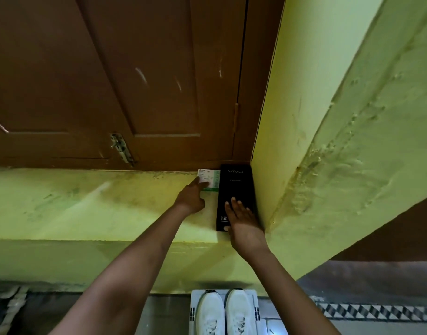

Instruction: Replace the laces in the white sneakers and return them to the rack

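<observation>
From the head view, my left hand (192,198) reaches onto the green ledge (86,204), one finger stretched to touch the small white box (208,178). My right hand (243,221) lies flat, fingers straight and together, on the black box (235,189) in the corner. The white sneakers (224,310) sit side by side far below on a white stand (257,308). I judge I should slide each box out slowly, steadying both, and look for laces.

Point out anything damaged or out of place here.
The brown door carries pale scratch marks, and the green wall beside it has rough, stained plaster. The white sneakers sit neatly paired on a white stand.
</observation>
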Demonstrator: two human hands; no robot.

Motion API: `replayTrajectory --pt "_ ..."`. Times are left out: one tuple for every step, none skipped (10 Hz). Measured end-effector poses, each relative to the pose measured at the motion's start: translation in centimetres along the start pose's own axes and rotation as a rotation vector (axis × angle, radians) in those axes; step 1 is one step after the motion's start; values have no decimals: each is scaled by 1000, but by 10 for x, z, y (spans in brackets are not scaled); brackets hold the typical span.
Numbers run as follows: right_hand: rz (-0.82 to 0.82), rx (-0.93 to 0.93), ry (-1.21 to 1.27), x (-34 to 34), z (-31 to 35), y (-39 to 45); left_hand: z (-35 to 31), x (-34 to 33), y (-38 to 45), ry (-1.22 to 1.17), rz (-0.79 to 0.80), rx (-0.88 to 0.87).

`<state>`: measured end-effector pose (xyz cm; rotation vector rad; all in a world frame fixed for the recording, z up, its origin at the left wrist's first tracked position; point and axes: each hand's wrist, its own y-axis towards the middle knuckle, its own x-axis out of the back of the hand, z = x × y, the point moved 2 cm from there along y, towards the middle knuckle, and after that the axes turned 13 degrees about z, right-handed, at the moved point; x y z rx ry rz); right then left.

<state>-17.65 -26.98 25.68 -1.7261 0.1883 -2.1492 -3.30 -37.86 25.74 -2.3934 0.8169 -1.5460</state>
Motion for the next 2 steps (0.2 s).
replayTrajectory --pt "16 -16 60 7 2 -6 -5 4 -20 -73 -27 -10" --pt "-63 37 187 11 7 -25 -12 2 -53 -146 -205 -86"
